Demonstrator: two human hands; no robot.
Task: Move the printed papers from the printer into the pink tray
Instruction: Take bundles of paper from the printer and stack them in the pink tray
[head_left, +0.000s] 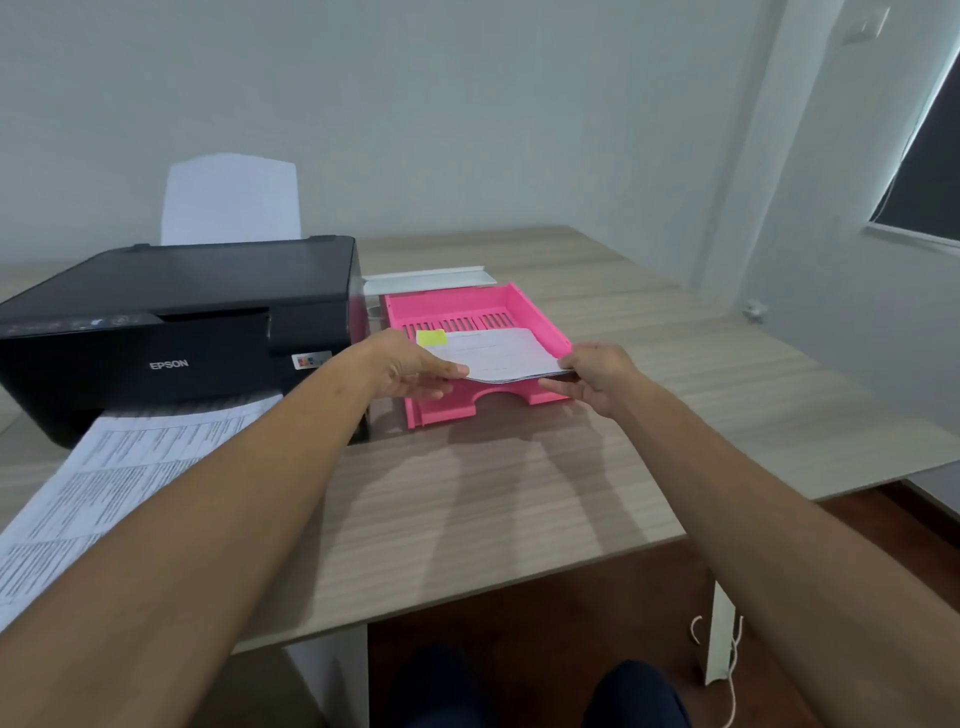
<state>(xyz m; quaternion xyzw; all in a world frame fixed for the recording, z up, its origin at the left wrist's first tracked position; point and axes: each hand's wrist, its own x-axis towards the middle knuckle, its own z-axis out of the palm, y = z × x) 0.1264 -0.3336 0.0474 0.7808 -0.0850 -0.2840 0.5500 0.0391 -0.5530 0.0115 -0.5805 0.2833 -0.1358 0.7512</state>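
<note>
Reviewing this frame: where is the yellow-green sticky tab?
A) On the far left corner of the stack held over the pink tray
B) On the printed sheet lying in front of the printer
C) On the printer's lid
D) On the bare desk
A: the sticky tab sits on the far left corner of the paper stack that both hands hold over the pink tray.

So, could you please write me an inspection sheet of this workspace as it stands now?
Surface: wooden desk, mostly bare at the front.
Job's things: black printer with a printed sheet hanging from its output; pink tray beside it; paper stack with a yellow sticky note held over the tray.
Clutter: white tray behind the pink one.
Grippers: left hand and right hand each grip a near corner of the stack.
Cables: white cord by the desk leg.
Surroundings: plain wall, window blind on the right.
</note>
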